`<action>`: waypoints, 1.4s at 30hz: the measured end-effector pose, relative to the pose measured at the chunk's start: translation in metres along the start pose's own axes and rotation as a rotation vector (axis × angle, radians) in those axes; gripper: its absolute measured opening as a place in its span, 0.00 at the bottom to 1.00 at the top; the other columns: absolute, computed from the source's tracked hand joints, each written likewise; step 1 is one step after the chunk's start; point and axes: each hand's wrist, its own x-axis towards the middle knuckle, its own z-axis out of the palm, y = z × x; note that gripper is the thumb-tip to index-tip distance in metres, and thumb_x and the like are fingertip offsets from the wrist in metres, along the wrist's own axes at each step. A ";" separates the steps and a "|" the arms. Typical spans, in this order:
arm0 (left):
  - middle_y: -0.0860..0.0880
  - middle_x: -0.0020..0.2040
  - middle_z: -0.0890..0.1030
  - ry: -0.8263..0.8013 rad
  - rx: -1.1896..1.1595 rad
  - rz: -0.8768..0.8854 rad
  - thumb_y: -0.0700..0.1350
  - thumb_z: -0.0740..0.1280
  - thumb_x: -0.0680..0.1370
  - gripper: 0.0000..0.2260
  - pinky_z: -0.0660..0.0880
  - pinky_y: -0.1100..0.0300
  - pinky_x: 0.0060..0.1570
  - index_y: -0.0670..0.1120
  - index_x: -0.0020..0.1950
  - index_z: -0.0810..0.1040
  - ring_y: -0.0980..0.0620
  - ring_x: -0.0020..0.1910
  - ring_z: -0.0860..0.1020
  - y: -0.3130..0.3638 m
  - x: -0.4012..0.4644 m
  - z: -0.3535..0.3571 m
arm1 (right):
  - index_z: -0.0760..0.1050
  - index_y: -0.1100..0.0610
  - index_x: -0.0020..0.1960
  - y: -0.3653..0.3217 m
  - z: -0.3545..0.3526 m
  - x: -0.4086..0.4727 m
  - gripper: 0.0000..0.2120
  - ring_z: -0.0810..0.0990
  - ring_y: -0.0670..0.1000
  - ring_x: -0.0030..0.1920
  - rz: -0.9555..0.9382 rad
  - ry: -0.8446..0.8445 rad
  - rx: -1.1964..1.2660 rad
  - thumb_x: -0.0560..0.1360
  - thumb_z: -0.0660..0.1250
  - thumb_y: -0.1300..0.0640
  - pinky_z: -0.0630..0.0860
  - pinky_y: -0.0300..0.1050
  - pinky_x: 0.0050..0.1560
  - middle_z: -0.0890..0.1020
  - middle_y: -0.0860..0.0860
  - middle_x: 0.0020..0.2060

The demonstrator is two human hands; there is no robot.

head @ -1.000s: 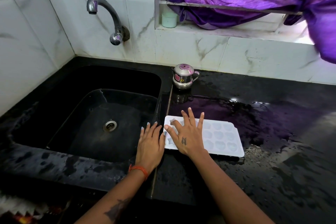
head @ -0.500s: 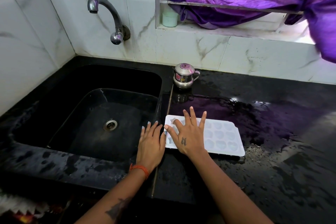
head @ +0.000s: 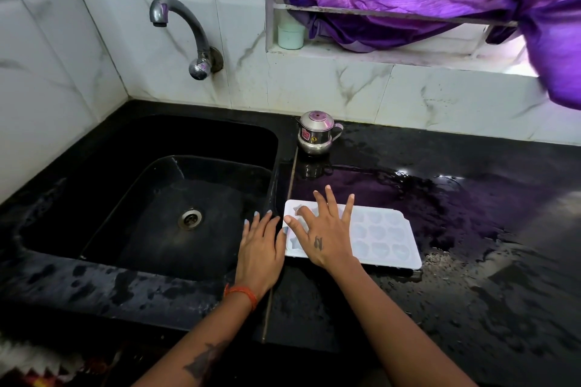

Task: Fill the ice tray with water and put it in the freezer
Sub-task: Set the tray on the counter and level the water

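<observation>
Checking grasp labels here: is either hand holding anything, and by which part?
Nothing is gripped. The right hand lies flat, fingers spread, over the ice tray's left end.

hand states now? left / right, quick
Left hand: open, fingers straight, flat at the sink edge, holding nothing.
Right hand: open, fingers spread over the ice tray, not gripping it.
</observation>
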 end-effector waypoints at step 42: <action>0.46 0.74 0.65 0.011 0.002 -0.001 0.61 0.39 0.74 0.35 0.44 0.57 0.74 0.45 0.70 0.68 0.49 0.76 0.56 0.000 0.000 0.001 | 0.80 0.47 0.45 0.124 -0.032 -0.064 0.29 0.50 0.52 0.76 0.391 0.112 0.124 0.73 0.46 0.31 0.31 0.60 0.71 0.69 0.54 0.70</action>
